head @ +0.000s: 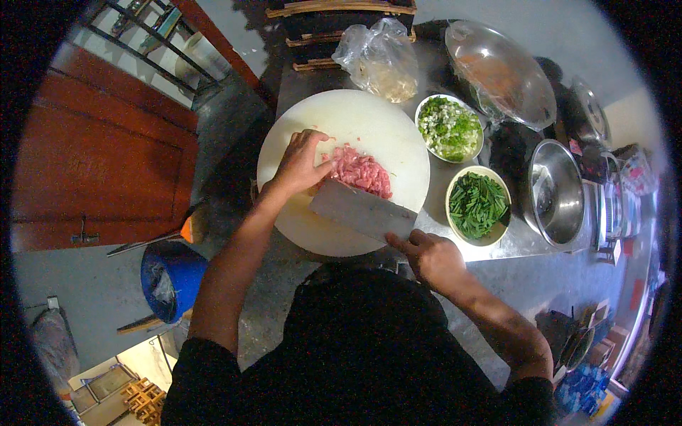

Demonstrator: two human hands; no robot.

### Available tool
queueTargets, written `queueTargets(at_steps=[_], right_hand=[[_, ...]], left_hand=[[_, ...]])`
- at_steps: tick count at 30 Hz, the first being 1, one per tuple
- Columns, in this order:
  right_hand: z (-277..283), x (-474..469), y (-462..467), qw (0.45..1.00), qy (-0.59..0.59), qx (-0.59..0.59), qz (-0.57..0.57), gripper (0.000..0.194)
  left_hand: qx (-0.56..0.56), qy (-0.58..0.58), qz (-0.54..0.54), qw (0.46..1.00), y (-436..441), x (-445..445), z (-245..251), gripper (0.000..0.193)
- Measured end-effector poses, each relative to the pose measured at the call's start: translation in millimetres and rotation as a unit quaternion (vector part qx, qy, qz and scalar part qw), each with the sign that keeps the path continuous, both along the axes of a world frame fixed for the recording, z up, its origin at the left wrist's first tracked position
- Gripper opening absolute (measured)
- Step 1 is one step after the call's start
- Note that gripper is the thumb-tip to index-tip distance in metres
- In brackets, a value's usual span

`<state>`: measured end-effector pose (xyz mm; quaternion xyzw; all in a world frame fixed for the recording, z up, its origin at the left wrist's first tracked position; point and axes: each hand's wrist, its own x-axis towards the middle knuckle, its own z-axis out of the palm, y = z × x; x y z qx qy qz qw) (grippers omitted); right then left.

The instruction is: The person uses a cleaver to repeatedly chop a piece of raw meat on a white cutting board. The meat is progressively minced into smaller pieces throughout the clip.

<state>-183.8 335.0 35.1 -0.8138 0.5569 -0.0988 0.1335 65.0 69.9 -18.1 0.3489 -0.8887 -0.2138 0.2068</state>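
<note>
A heap of sliced raw meat (360, 169) lies on a round white cutting board (341, 114). My right hand (434, 258) grips a cleaver (362, 210) at its handle end, with the forefinger along the blade. The broad face of the blade lies low over the near side of the board, its upper edge against the heap. My left hand (303, 162) is at the left end of the meat, fingers curled and the thumb apart, its tip by the slices. Whether its fingertips pinch any meat cannot be made out. A few small scraps dot the board beyond the heap.
Right of the board stand a bowl of chopped scallions (450, 129), a bowl of cut green leaves (478, 205) and a steel basin (557, 194). Behind are a clear plastic bag (381, 64) and a large film-covered metal bowl (501, 74). A blue bin (173, 282) stands on the floor at left.
</note>
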Motion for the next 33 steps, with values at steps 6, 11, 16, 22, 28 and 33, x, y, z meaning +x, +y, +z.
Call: queueTargets(at_steps=[6,11,16,22,28,33], right_hand=[[-2.5,-1.4,5.8,1.0,-0.021,-0.003,0.004,0.058],[5.0,-5.5,8.4,0.99,-0.083,0.116,-0.008,0.063],[-20.0,23.6,-13.6,0.932,-0.316,0.178,0.019,0.062],[-53.3,19.6,-54.3,0.804,-0.39,0.445,-0.056,0.054],[-15.1,-21.3,-83.7,0.817,-0.361,0.434,-0.118,0.052],[3.7,-16.4,-48.9,0.852,-0.399,0.291,-0.175,0.06]], left_hand=[[-0.033,-0.054,-0.074,0.995,22.8,-15.1,-8.0,0.055],[-0.054,0.064,0.148,0.985,-17.1,46.4,-17.9,0.047],[0.016,0.234,0.251,0.939,20.2,138.1,-31.0,0.042],[0.142,0.277,0.412,0.856,117.2,186.2,-64.6,0.041],[0.202,0.273,0.481,0.808,188.6,216.4,-99.4,0.037],[0.172,0.281,0.464,0.823,196.9,233.6,-120.8,0.033]])
